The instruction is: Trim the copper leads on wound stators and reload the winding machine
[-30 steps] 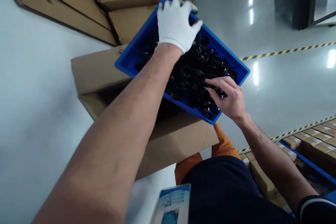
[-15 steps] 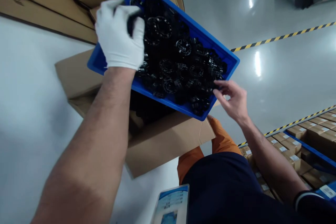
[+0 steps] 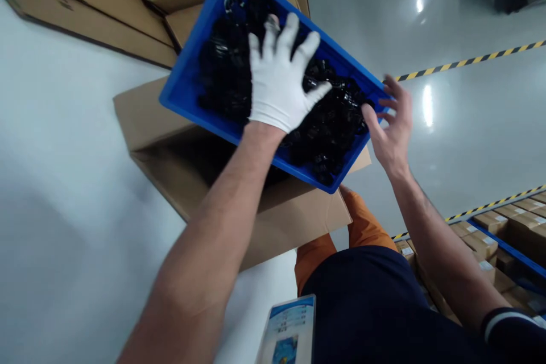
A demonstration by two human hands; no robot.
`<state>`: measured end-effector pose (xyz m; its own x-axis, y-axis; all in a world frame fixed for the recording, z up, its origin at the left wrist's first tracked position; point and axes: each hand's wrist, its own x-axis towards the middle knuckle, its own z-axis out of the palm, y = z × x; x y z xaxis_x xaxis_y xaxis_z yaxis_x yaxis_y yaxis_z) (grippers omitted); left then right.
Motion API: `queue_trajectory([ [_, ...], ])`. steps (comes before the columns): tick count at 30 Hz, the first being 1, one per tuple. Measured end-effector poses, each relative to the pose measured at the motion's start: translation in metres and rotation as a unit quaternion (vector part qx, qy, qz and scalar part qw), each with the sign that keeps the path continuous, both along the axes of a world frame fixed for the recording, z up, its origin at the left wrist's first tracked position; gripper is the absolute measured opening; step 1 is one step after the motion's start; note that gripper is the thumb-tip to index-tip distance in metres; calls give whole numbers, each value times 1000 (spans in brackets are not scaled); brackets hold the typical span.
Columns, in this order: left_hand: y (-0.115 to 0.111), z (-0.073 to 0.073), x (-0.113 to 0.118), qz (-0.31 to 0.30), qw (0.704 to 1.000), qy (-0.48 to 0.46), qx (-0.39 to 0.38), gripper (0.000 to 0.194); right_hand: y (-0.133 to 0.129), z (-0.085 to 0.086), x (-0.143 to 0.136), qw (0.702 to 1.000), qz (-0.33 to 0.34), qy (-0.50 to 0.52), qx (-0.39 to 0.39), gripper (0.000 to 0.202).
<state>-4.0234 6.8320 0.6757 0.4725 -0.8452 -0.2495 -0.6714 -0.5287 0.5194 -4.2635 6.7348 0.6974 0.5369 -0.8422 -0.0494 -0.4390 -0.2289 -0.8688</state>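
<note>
A blue bin (image 3: 200,25) full of black plastic parts (image 3: 226,62) rests tilted over an open cardboard box (image 3: 298,219). My left hand (image 3: 281,79), in a white glove with a fingertip bare, lies spread on the parts near the middle of the bin. Bare and slightly blurred, my right hand (image 3: 392,125) is at the bin's right end, its fingers apart by the rim and its thumb near the parts. Much of the box's dark inside is hidden under the bin and my left arm.
More cardboard boxes (image 3: 85,5) stand at the upper left. Yellow-black tape (image 3: 469,61) crosses the shiny grey floor on the right. Small cartons (image 3: 482,242) fill a blue-edged rack at the lower right. A badge (image 3: 288,333) hangs at my front.
My left hand has moved right from the bin's left end to its middle, and its fingers have spread. My right hand has shifted up along the right end and opened.
</note>
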Motion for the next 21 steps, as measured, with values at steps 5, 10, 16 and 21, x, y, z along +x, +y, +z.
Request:
queue_trajectory([
  [5,53,8,-54,86,995,-19,-40,91,49,-35,-64,956,-91,81,268,115],
  [10,120,-23,-35,204,977,-59,-33,94,74,-76,-49,919,-88,96,373,64],
  [16,127,-30,-18,192,970,-44,-144,89,68,-93,-40,898,-123,142,397,32],
  [21,209,19,-125,313,932,-20,-180,66,61,-75,-37,899,-143,137,390,37],
])
